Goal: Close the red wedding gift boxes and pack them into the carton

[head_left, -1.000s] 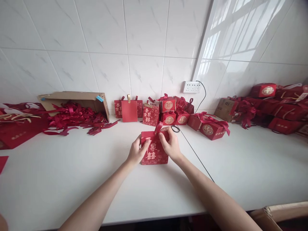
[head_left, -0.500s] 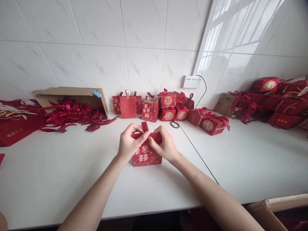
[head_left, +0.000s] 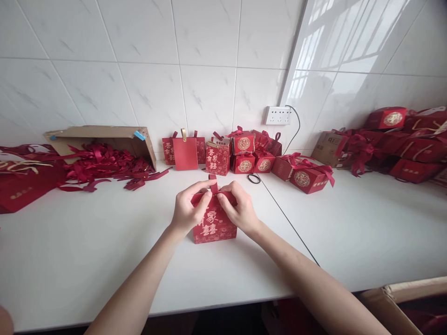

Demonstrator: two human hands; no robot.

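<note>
1. A red printed gift box [head_left: 220,231] stood upright on the white table [head_left: 104,260], directly before the person, with a red strap loop [head_left: 213,182] at its top.
2. The left hand [head_left: 190,204] gripped the upper left part, thumb on the front, fingertips close to the loop.
3. The right hand [head_left: 240,207] gripped the upper right part, thumb likewise forward; fingers behind were hidden.
4. A black ring [head_left: 253,182] lay beyond the right hand.
5. Red ribbons [head_left: 104,160] spilled from a cardboard box [head_left: 151,148] at left.
</note>
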